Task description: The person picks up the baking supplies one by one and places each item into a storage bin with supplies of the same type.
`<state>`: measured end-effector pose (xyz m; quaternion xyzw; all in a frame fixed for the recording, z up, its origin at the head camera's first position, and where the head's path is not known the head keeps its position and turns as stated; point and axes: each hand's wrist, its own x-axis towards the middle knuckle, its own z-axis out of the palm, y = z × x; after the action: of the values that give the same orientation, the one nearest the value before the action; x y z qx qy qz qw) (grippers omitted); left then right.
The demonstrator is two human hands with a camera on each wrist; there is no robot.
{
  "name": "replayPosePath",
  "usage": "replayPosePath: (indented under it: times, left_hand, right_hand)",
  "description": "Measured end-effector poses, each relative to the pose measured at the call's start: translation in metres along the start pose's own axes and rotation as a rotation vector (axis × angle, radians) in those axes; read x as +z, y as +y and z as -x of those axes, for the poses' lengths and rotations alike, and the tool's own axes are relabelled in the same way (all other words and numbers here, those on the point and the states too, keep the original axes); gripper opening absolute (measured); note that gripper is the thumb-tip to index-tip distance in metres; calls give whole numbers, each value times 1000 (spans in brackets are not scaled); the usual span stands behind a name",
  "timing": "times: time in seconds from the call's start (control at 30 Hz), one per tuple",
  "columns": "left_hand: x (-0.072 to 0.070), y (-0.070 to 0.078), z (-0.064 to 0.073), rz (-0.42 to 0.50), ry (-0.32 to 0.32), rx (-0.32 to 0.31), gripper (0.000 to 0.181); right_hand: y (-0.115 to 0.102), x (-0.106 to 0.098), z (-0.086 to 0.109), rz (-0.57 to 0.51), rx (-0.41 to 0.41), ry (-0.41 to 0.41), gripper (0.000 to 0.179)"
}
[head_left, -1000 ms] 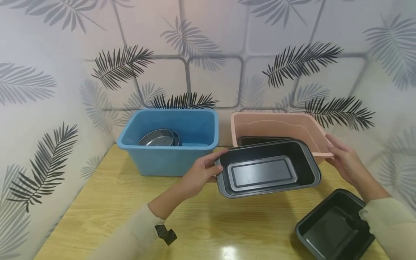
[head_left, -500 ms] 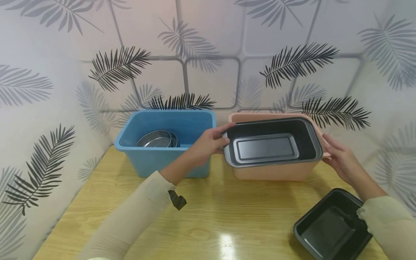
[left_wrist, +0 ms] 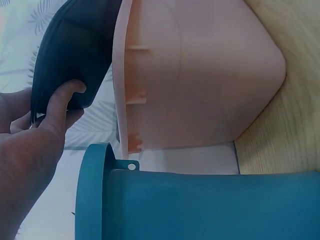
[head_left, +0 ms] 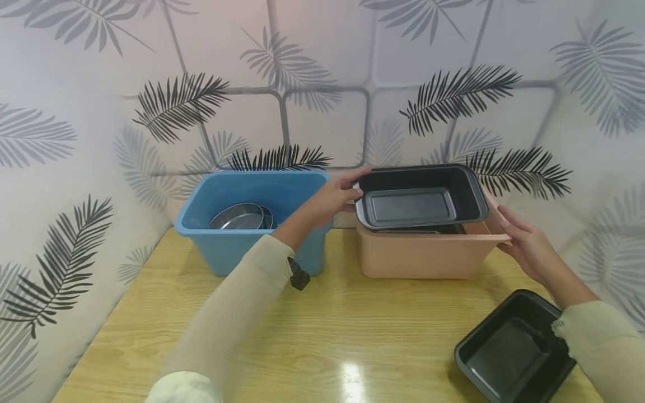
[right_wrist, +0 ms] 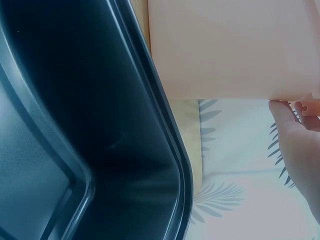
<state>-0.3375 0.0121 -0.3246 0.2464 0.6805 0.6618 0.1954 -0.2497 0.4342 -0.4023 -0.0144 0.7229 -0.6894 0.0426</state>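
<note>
My left hand (head_left: 330, 197) grips the left end of a dark rectangular loaf pan (head_left: 410, 206), thumb on the rim side and fingers behind. The pan is tilted, its inside facing me, over the opening of the pink bin (head_left: 418, 257). In the left wrist view, the pan (left_wrist: 75, 55) stands beside the bin's rim, above the blue bin's corner. At the pink bin's right end, my right hand (head_left: 531, 246) holds the rim; the thumb shows under it in the right wrist view. Inside the pink bin, another dark pan (head_left: 453, 229) is mostly hidden.
To the left stands a blue bin (head_left: 227, 252) with round metal tins (head_left: 237, 217) in it. A dark square pan (head_left: 504, 347) lies on the wooden table (head_left: 302, 347) at front right, under my right forearm. A leaf-patterned wall (head_left: 322, 129) rises behind the bins.
My left hand has carried the loaf pan up and away from me, from in front of the pink bin to over its opening. The right hand has stayed at the bin's rim.
</note>
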Motion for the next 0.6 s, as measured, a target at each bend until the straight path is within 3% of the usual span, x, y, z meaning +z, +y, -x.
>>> replayPosePath:
  times: [0.3, 0.6]
  left_hand:
    - [1, -17, -35, -36, -15, -18, 58]
    - [9, -29, -59, -226, -45, -73, 60]
  right_hand:
    - [1, -3, 4, 12, -6, -12, 72]
    - [1, -4, 4, -29, -25, -39, 69]
